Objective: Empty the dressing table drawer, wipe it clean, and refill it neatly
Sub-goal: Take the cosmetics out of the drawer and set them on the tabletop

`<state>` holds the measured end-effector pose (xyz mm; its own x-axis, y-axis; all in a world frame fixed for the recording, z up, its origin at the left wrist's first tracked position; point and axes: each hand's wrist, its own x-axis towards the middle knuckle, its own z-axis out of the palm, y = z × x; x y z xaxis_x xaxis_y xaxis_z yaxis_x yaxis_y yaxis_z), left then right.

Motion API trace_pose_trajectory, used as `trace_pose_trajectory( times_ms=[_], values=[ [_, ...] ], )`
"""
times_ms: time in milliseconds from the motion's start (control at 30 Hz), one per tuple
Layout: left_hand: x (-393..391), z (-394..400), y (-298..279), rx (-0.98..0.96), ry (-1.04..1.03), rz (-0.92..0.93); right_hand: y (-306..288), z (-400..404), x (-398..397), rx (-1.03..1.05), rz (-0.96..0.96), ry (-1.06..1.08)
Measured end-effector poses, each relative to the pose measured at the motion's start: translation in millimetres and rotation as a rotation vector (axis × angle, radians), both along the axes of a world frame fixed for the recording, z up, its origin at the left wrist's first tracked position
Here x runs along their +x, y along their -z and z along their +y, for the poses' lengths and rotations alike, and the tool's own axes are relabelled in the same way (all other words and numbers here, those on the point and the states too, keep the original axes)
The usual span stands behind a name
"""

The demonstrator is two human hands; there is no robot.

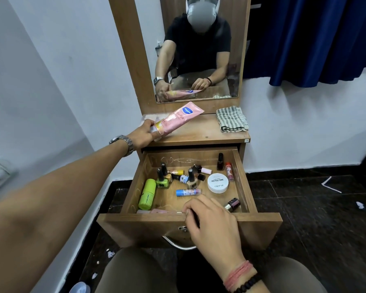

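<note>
Over the desk (pixel 209 134), the left hand (pixel 143 134) grips a pink Vaseline tube (pixel 179 118) by its cap end. Below, the open drawer (pixel 135 187) holds a white jar (pixel 218 182) reading "NAIL POLISH", nail polish bottles (pixel 191 179) and a green bottle (pixel 147 194). At its near edge rests the right hand (pixel 211 220), fingers curled over the front. A striped cloth (pixel 231 119) lies far right.

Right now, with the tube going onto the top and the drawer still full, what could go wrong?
1. The left hand holds the pink lotion tube only by its cap end, low over the wooden tabletop; set down near the left edge, it may roll off.
2. The right hand reaches into the open wooden drawer beside upright nail polish bottles; a careless sweep could topple them.
</note>
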<state>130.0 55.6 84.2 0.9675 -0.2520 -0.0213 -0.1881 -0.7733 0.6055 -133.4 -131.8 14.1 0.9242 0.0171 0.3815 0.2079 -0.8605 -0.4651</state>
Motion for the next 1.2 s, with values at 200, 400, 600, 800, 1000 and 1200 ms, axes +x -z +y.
trace_pose_trajectory(
  times_ms=[200,400,600,800,1000,1200],
  values=[
    [-4,12,-2,-0.013,0.043,-0.023,2,-1,0,-0.01,0.005,-0.005],
    [-10,47,-4,0.008,0.063,-0.036,1,1,0,-0.027,0.003,-0.008],
    [-7,67,-1,0.074,0.08,-0.112,1,2,-1,-0.042,0.004,0.006],
    [-3,71,1,0.038,0.052,-0.152,2,3,-1,-0.043,-0.012,0.003],
    [-3,72,2,-0.063,0.02,-0.125,2,3,-1,-0.023,-0.048,0.02],
    [-10,68,3,-0.139,0.011,-0.204,4,3,0,-0.028,-0.059,0.029]
  ],
)
